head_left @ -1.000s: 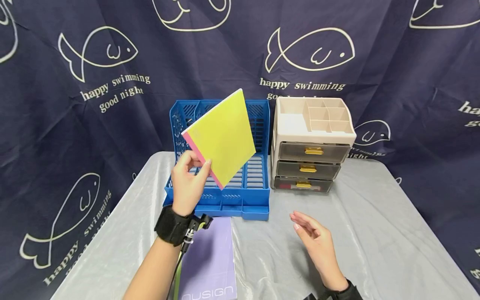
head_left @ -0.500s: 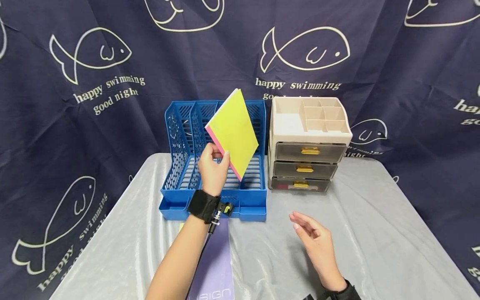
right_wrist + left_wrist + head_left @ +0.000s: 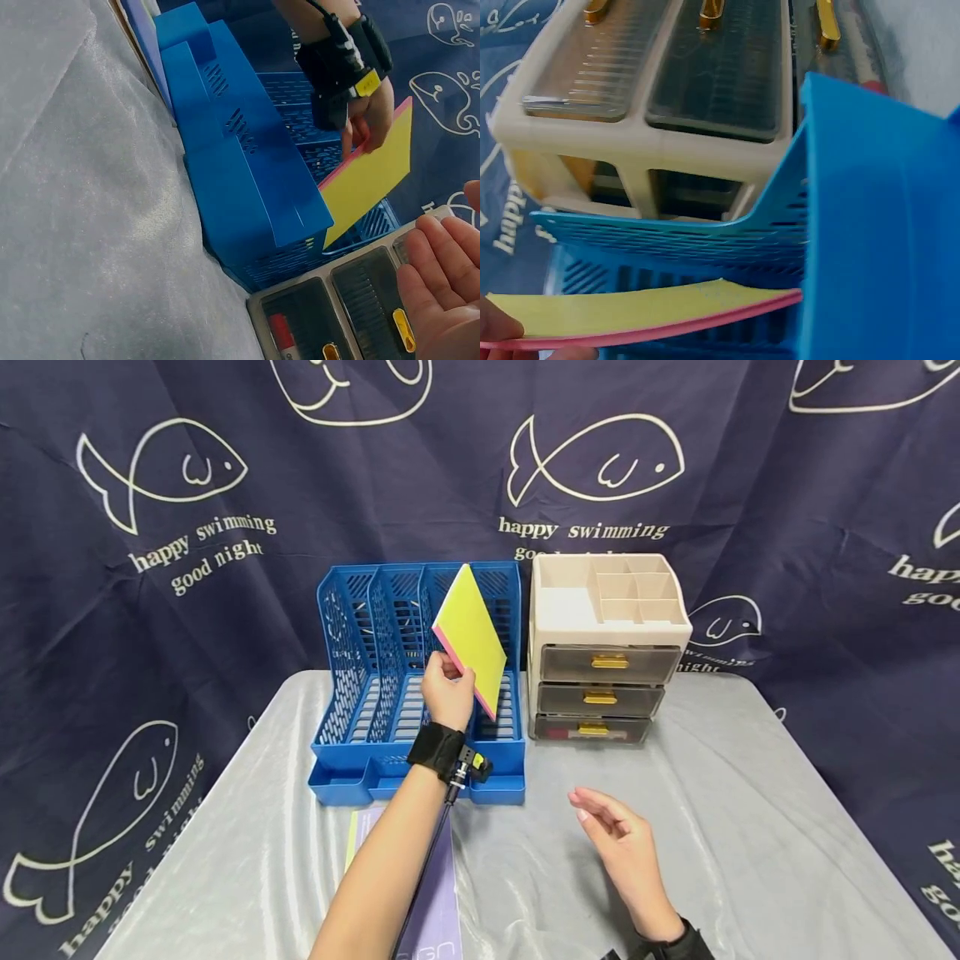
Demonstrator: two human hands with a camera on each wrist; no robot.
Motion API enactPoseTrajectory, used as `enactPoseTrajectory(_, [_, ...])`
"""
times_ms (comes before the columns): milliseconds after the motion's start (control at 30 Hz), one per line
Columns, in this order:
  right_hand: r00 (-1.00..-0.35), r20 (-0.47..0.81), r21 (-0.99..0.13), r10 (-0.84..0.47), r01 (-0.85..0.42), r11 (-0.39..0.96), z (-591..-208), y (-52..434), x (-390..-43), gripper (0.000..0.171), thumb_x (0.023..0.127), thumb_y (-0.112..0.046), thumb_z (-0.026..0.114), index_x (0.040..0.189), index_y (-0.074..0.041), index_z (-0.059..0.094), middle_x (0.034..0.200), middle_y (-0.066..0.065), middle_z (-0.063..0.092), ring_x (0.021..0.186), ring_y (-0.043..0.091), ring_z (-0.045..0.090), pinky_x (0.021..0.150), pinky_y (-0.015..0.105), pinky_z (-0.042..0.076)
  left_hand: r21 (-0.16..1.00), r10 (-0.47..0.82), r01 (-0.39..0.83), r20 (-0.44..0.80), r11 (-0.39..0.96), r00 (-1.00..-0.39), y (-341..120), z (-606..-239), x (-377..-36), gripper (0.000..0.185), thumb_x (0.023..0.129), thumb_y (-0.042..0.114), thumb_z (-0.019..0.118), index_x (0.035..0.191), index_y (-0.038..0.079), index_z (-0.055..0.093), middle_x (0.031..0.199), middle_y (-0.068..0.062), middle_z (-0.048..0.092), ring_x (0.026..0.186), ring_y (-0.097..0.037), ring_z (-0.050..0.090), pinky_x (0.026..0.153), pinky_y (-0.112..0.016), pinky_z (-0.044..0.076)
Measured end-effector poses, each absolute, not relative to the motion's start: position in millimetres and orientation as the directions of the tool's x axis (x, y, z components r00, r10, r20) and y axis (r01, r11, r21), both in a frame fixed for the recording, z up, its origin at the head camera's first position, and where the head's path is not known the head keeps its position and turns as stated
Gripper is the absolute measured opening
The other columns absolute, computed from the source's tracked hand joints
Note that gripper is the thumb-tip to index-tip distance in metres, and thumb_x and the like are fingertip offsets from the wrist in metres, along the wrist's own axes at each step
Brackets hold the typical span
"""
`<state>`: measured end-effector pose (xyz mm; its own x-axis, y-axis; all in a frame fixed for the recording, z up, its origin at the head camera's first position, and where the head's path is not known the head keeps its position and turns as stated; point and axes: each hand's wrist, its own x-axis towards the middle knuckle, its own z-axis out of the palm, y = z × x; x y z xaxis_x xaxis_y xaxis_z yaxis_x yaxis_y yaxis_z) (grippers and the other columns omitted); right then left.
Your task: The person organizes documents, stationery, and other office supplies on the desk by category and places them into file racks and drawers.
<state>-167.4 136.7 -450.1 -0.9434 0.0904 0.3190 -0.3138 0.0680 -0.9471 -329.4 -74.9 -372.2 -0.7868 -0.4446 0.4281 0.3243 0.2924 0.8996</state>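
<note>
My left hand (image 3: 447, 692) pinches a thin yellow notebook (image 3: 478, 639) by its pink spine, thumb on the near side. The notebook stands tilted over the right part of a blue file rack (image 3: 427, 750) with several upright slots. In the left wrist view the spine's low end comes close to the rack's front wall (image 3: 885, 225); whether they touch I cannot tell. My right hand (image 3: 621, 852) is held over the table at the front right, fingers loosely bent and holding nothing. The right wrist view shows its fingers (image 3: 450, 266) apart from everything.
Right of the rack stands a cream drawer unit (image 3: 536, 660) with gold handles and an open-topped organiser. Before the rack lies a purple book (image 3: 438, 893), partly hidden by my left forearm, with a yellow-green edge (image 3: 351, 837) beside it. A dark fish-print curtain hangs behind.
My left hand has carried the notebook rightward and down into the rack's right part, turning it more edge-on. The right hand has hardly moved.
</note>
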Motion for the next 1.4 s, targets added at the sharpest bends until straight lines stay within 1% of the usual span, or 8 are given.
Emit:
enactPoseTrajectory(167, [-0.946,0.315,-0.948,0.083,-0.309,0.072,-451.0,136.2,-167.6,0.024,0.087,0.001,0.063,0.110,0.005,0.065,0.101,0.013,0.070,0.094,0.009,0.066,0.078,0.019,0.051,0.932,-0.479,0.240,0.348,0.273,-0.806,-69.2,-378.4,-334.3,0.013,0.081,-0.004,0.064,0.089,-0.002,0.055,0.084,-0.017,0.060,0.079,-0.028,0.061,0.068,-0.038,0.054])
enactPoseTrajectory(400, [-0.948,0.310,-0.950,0.077,-0.305,0.068,-452.3,135.3,-167.4,0.024,0.086,0.002,0.063,0.110,0.009,0.064,0.101,0.018,0.069,0.094,0.010,0.066,0.078,0.019,0.051,0.960,-0.509,0.171,0.263,0.221,-0.819,-62.7,-388.9,-338.9,0.013,0.081,-0.003,0.065,0.087,0.000,0.054,0.084,-0.016,0.061,0.080,-0.028,0.063,0.070,-0.038,0.055])
enactPoseTrajectory(633, [-0.952,0.299,-0.953,0.070,-0.294,0.074,-454.1,135.1,-167.4,0.023,0.087,0.001,0.063,0.109,0.007,0.064,0.101,0.020,0.068,0.093,0.010,0.066,0.079,0.019,0.051,0.973,-0.509,0.136,0.215,0.187,-0.833,-55.9,-395.8,-342.8,0.012,0.081,-0.005,0.063,0.087,0.000,0.054,0.084,-0.016,0.061,0.080,-0.029,0.063,0.069,-0.039,0.055])
enactPoseTrajectory(833, [-0.946,0.320,-0.946,0.050,-0.316,0.077,-454.4,134.4,-167.8,0.022,0.087,0.001,0.063,0.108,0.007,0.065,0.100,0.021,0.068,0.093,0.016,0.067,0.077,0.020,0.052,0.970,-0.523,0.106,0.208,0.217,-0.826,-52.1,-399.6,-344.7,0.014,0.081,-0.006,0.065,0.088,0.000,0.054,0.084,-0.017,0.060,0.080,-0.030,0.063,0.069,-0.040,0.055])
enactPoseTrajectory(1000, [-0.941,0.337,-0.939,0.040,-0.333,0.082,-456.7,134.0,-168.7,0.021,0.087,0.002,0.063,0.107,0.007,0.065,0.099,0.020,0.069,0.092,0.011,0.067,0.077,0.019,0.052,0.976,-0.523,0.073,0.172,0.205,-0.835,-51.4,-404.5,-346.9,0.013,0.082,-0.004,0.064,0.089,0.000,0.054,0.086,-0.017,0.060,0.082,-0.031,0.063,0.071,-0.041,0.054])
enactPoseTrajectory(1167, [-0.943,0.332,-0.942,0.036,-0.329,0.072,-457.8,134.6,-169.9,0.021,0.086,0.003,0.063,0.107,0.007,0.065,0.099,0.021,0.069,0.092,0.011,0.067,0.078,0.019,0.052,0.982,-0.516,0.027,0.122,0.188,-0.848,-50.7,-409.9,-350.9,0.014,0.083,-0.002,0.064,0.093,0.001,0.055,0.090,-0.017,0.061,0.085,-0.030,0.063,0.074,-0.041,0.054])
enactPoseTrajectory(1400, [-0.950,0.310,-0.949,0.032,-0.307,0.078,-457.3,134.9,-169.9,0.021,0.087,0.001,0.063,0.107,0.005,0.066,0.099,0.019,0.069,0.092,0.010,0.066,0.076,0.020,0.052,0.979,-0.514,-0.012,0.097,0.203,-0.852,-50.3,-411.9,-355.0,0.018,0.081,-0.001,0.065,0.096,0.003,0.056,0.093,-0.015,0.064,0.086,-0.029,0.063,0.074,-0.040,0.054])
